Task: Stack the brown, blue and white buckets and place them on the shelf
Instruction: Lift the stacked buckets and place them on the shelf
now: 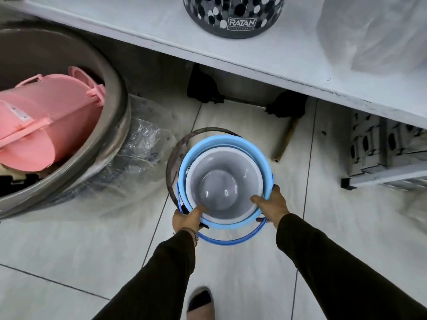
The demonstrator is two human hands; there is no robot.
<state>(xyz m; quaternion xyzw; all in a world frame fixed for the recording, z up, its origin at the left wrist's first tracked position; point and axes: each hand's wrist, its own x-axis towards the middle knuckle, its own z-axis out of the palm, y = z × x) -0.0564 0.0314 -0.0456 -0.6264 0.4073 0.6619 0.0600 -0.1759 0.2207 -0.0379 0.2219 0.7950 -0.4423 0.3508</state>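
Observation:
The white bucket point(221, 174) sits nested inside the blue bucket point(254, 153), which sits inside the brown bucket point(172, 158); only the brown rim shows at the left and top. My left hand point(187, 219) grips the near-left rim of the stack, thumb inside the white bucket. My right hand point(273, 205) grips the near-right rim, thumb over the edge. The blue handle point(231, 241) hangs down toward me. The stack is held above the tiled floor, below and in front of the white shelf point(265, 56).
A spotted grey-and-white basket point(233, 17) and a plastic-wrapped item point(379, 33) stand on the shelf. A large grey tub point(111, 93) holding a pink bin point(46, 121) is at the left, with clear plastic wrap beside it. Metal racks point(388, 155) lie at the right. My shoe point(201, 303) is below.

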